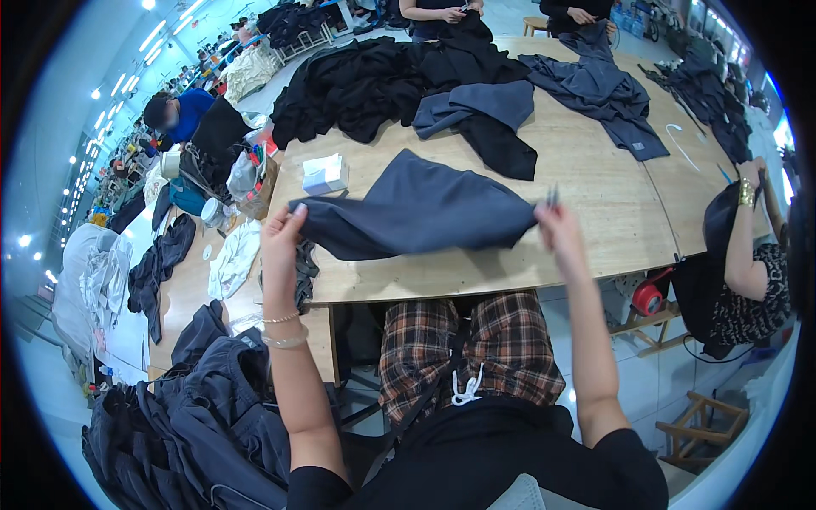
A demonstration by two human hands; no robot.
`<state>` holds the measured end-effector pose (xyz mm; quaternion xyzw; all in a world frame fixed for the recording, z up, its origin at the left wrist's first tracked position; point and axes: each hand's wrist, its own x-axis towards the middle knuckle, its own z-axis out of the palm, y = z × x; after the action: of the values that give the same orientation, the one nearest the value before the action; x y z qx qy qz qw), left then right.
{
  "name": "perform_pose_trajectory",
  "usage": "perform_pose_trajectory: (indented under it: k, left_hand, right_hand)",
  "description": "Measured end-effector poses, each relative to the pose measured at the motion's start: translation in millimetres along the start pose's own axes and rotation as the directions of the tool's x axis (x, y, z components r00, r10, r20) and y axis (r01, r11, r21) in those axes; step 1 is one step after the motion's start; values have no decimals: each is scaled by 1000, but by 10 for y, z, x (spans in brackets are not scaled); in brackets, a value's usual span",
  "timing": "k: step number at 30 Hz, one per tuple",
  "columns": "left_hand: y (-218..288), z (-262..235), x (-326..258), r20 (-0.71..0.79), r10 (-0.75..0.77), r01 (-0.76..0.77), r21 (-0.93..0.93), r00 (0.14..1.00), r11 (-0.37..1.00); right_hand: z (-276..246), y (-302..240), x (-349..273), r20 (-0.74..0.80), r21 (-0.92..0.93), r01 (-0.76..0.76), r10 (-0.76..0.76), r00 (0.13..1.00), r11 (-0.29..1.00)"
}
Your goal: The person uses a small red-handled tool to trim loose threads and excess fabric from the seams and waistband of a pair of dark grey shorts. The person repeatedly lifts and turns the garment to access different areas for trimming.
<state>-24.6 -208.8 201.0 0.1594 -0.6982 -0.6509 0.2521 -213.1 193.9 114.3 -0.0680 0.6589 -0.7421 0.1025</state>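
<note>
A dark grey piece of fabric (416, 208) is stretched between my two hands above the near edge of the wooden table. My left hand (285, 228) pinches its left end between thumb and fingers. At the opposite end, my right hand (557, 228) is closed at the fabric's corner, slightly blurred. A small metal tip (553, 195) sticks up from the right fingers; its kind is too blurred to tell. The cloth's middle fans upward into a peak and lies over the tabletop. Just beyond my left hand stands a white and pale blue box (325, 175).
Black garments (357, 89) lie heaped across the table (586, 221), with a grey garment (595, 89) at far right. Dark grey trousers (212, 408) pile up at my left. A co-worker's arm (746, 229) handles black cloth on the right, near a wooden stool (701, 429).
</note>
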Motion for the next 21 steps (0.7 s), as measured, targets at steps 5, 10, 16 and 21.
perform_pose_trajectory:
  k: [5, 10, 16, 21]
  left_hand:
    - [596, 167, -195, -82, 130, -145, -213, 988, 966]
    - [227, 232, 264, -11, 211, -211, -34, 977, 977]
    - [451, 280, 44, -83, 160, -175, -228, 984, 958]
    - [843, 130, -283, -194, 292, -338, -277, 937, 900]
  right_hand:
    - [-226, -1202, 312, 150, 330, 217, -278, 949, 919]
    - [-236, -1394, 902, 66, -305, 557, -566, 822, 773]
    - [-461, -1636, 511, 1, -59, 474, -475, 880, 878]
    - [-798, -1813, -109, -144, -24, 599, -596, 790, 800]
